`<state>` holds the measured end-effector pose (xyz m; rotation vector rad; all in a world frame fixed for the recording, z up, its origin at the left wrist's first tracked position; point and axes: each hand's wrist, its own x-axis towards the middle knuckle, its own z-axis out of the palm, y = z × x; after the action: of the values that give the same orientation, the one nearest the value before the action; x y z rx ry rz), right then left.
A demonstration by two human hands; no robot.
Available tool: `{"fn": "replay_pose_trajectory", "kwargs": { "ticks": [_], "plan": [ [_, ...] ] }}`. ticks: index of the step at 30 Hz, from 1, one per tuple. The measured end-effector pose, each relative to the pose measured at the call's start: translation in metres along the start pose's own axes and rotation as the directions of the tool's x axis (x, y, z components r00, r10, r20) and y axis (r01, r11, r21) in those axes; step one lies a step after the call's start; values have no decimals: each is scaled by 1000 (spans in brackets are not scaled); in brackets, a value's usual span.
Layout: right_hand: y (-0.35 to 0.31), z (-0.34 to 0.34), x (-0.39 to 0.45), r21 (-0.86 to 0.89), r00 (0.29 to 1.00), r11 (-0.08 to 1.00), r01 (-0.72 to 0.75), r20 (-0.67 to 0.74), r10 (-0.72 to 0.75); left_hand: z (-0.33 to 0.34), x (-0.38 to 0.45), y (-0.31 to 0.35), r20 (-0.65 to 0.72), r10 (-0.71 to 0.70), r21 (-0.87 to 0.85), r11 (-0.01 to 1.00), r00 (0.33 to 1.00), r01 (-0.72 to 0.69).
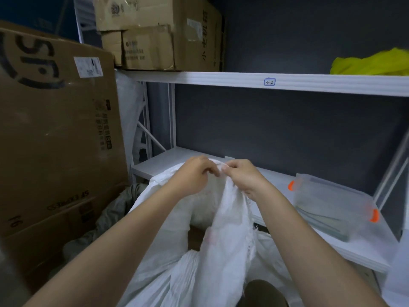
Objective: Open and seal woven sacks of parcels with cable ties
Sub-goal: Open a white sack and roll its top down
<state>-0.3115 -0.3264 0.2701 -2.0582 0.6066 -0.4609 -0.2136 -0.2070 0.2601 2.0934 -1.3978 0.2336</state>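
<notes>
Sack (223,240), white woven, centre to lower centre of frame, mouth bunched up at frame centre, body running off the bottom edge. Left hand (194,176) grasps the gathered top from the left, fingers curled into the fabric. Right hand (241,176) pinches the same bunch from the right, thumb and fingertips on the weave; grips nearly touch. Frayed threads hang along the sack edge below the right wrist. No cable tie can be made out; the spot between the fingers is too blurred to tell. Something brown shows inside the sack opening below the hands, mostly hidden. Dark rounded shape at bottom centre, cut off, unclear.

Shelf (332,83), white, crosses the upper frame with a small label (269,82) reading 4-2. Lower shelf board right of the sack carries a clear bin (332,204) with orange clips, contents hazy. Yellow cloth (371,63) upper right, cut by the edge. Big cardboard box (55,134) fills the left; more boxes (159,34) upper centre-left. Grey fabric (115,209) lower left, partly hidden behind the sack.
</notes>
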Motion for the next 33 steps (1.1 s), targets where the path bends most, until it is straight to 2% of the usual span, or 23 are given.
{"fn": "replay_pose_trajectory", "kwargs": {
  "ticks": [2,3,6,9,13,17,19,21,22,23,24,25,26,27,30,31,32,33],
  "plan": [
    [2,-6,4,-25,998,1000,7,-68,-9,2,-6,1,-143,-62,79,994,988,73],
    [0,-9,4,-12,998,1000,-8,-60,7,5,-9,1,-172,-77,158,982,982,105],
    [-5,-16,4,92,996,992,-85,26,82,18,-8,0,-88,-122,294,945,989,143],
    [-6,-22,1,105,994,991,-80,79,72,16,4,-1,-43,-148,262,953,988,154],
    [-13,-19,-6,-161,995,986,-48,75,61,8,21,7,160,-92,232,971,983,54],
    [-6,-6,-5,-307,1000,952,-4,-3,3,1,35,6,241,-78,216,976,967,25],
    [9,0,-4,-509,998,859,56,32,-47,1,39,3,287,-73,268,963,955,-7],
    [20,4,0,-671,995,736,88,22,-99,2,40,9,335,-26,456,879,942,-138],
    [25,4,4,-648,997,759,66,10,-77,4,39,11,362,-15,541,817,932,-197],
    [28,3,7,-531,999,847,0,37,23,5,39,13,379,-23,578,787,925,-217],
    [30,2,11,-354,978,930,-102,134,158,7,39,15,382,-35,572,794,923,-207],
    [32,1,13,-193,927,958,-214,268,261,8,40,16,382,-53,547,818,923,-179],
    [35,0,13,-103,878,954,-281,373,299,10,40,16,373,-70,531,834,925,-151],
    [39,-1,12,-58,853,951,-303,428,298,13,39,19,343,-64,539,831,937,-140],
    [51,-5,12,127,817,931,-342,529,228,33,31,19,196,45,694,700,980,-171],
    [52,-6,10,139,826,927,-348,514,233,40,27,19,214,37,691,701,976,-178],
    [52,-7,9,43,868,957,-286,434,240,44,24,17,263,-11,638,752,965,-165],
    [53,-4,7,-167,928,969,-180,297,224,46,23,15,334,-80,528,841,939,-117]
  ]
}}
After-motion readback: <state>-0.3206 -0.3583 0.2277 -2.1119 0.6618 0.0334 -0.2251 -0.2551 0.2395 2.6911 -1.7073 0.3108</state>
